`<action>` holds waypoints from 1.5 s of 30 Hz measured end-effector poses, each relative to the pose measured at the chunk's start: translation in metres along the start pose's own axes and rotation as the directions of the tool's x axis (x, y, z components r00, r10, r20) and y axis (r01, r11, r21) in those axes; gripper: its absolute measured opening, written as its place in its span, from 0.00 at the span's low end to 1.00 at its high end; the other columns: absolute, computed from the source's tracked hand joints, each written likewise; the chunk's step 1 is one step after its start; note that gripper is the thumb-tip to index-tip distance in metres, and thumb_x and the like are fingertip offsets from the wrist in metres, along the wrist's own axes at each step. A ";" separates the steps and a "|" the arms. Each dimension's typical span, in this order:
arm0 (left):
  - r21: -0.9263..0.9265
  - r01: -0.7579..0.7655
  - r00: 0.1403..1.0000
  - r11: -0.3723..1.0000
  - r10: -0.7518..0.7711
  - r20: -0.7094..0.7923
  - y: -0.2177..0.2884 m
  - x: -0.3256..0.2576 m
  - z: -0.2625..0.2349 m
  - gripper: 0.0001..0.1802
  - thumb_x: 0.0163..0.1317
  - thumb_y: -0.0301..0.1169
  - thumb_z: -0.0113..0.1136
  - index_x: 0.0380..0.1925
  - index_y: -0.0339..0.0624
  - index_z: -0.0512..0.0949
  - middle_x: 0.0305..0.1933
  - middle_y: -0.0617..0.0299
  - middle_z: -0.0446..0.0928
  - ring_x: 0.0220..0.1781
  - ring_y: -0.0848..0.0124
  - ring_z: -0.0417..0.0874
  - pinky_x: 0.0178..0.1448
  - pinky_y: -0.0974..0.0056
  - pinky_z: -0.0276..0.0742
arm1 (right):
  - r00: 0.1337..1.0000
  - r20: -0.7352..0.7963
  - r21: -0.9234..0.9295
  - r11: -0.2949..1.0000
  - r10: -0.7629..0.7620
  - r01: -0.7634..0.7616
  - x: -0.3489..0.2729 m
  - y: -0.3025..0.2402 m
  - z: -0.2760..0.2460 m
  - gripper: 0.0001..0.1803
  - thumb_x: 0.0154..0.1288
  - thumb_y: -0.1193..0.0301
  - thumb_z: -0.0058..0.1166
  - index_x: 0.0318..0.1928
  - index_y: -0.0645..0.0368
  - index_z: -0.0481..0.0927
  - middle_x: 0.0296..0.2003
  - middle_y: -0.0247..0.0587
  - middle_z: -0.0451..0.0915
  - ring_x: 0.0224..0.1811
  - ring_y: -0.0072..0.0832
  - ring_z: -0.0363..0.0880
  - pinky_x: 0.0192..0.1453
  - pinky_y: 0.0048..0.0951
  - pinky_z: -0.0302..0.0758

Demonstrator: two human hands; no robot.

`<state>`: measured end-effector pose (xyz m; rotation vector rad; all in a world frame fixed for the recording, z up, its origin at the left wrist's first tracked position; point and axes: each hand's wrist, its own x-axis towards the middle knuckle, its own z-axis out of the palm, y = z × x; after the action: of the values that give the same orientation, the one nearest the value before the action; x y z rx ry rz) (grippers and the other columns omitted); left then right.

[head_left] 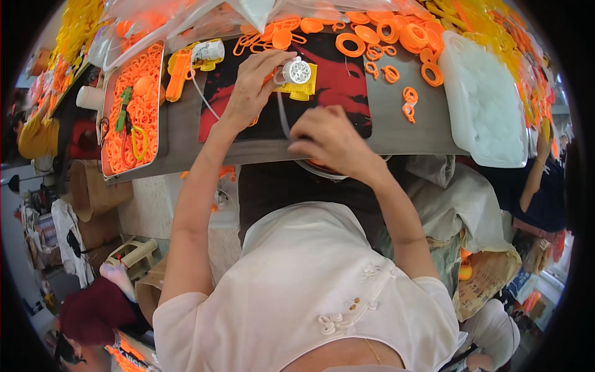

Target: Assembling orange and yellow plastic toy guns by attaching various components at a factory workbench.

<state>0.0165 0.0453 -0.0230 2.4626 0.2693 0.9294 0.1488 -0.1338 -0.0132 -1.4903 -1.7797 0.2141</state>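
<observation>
My left hand (253, 84) is closed around a toy launcher (302, 88) with a yellow body and an orange part under my palm. On its top sits a round white wheel-like piece (297, 71). From it a thin pale strip (282, 115), smeared by motion, runs down toward me. My right hand (334, 139) has curled fingers at the strip's lower end and seems closed on it, though motion blurs the fingertips. A similar orange and yellow toy launcher (180, 73) lies at the left, with a white part on it and another pale strip trailing from it.
A tray (162, 118) full of small orange parts stands at the left, with green-handled and yellow-handled tools on top. Loose orange rings (351, 44) lie at the back of the black-and-red mat (347, 99). A white plastic tub (460, 99) stands at the right. Another person's arm (534, 180) shows farther right.
</observation>
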 end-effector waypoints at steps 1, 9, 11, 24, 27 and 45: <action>0.010 -0.026 1.000 1.000 0.026 -0.002 0.000 -0.001 0.000 0.26 0.59 0.19 0.56 0.58 0.48 0.76 0.57 0.58 0.75 0.61 0.60 0.74 0.66 0.57 0.63 | 0.993 0.061 0.225 0.968 0.096 -0.107 0.000 -0.002 0.004 0.05 0.57 0.75 0.63 0.34 0.61 0.81 0.31 0.40 0.78 0.36 0.37 0.78 0.45 0.36 0.73; 0.031 -0.043 0.997 0.999 0.041 0.062 -0.003 0.002 0.001 0.28 0.56 0.18 0.56 0.59 0.47 0.75 0.58 0.58 0.74 0.62 0.60 0.72 0.68 0.58 0.61 | 0.974 -0.119 -0.121 0.971 0.190 -0.205 0.019 0.058 0.022 0.46 0.50 0.70 0.72 0.69 0.61 0.62 0.63 0.52 0.69 0.65 0.46 0.67 0.69 0.39 0.64; -0.030 -0.010 1.000 1.000 0.010 -0.003 -0.004 -0.001 -0.002 0.26 0.58 0.20 0.56 0.59 0.44 0.75 0.58 0.56 0.75 0.61 0.58 0.74 0.68 0.57 0.63 | 0.970 -0.141 -0.023 0.979 0.197 -0.202 0.027 0.051 0.018 0.46 0.51 0.69 0.72 0.69 0.61 0.63 0.62 0.50 0.70 0.64 0.43 0.68 0.67 0.37 0.66; -0.240 0.050 0.987 0.969 -0.011 0.162 -0.012 0.021 -0.031 0.21 0.65 0.26 0.56 0.58 0.36 0.74 0.52 0.49 0.79 0.53 0.58 0.79 0.57 0.61 0.73 | 0.936 -0.147 0.267 0.924 0.320 -0.274 0.045 0.024 -0.001 0.43 0.53 0.63 0.72 0.67 0.64 0.67 0.52 0.45 0.75 0.53 0.33 0.75 0.59 0.32 0.73; -0.226 0.112 0.953 0.968 -0.040 0.300 -0.010 0.029 -0.038 0.20 0.67 0.25 0.55 0.59 0.35 0.73 0.56 0.51 0.78 0.58 0.60 0.77 0.64 0.61 0.69 | 0.932 -0.150 0.280 0.919 0.329 -0.279 0.045 0.028 -0.001 0.43 0.53 0.63 0.72 0.67 0.64 0.67 0.51 0.45 0.75 0.51 0.32 0.76 0.58 0.31 0.73; -0.259 0.234 0.970 0.937 -0.205 0.132 0.005 0.022 -0.027 0.16 0.65 0.27 0.59 0.52 0.36 0.75 0.47 0.54 0.80 0.49 0.61 0.82 0.53 0.60 0.76 | 0.890 -0.229 0.409 0.869 0.394 -0.279 0.057 0.017 0.010 0.44 0.51 0.67 0.74 0.67 0.65 0.67 0.54 0.44 0.78 0.56 0.29 0.77 0.63 0.30 0.72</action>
<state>0.0150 0.0593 0.0095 2.1664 0.3483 0.6910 0.1555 -0.0747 -0.0043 -1.4596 -1.1448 0.4437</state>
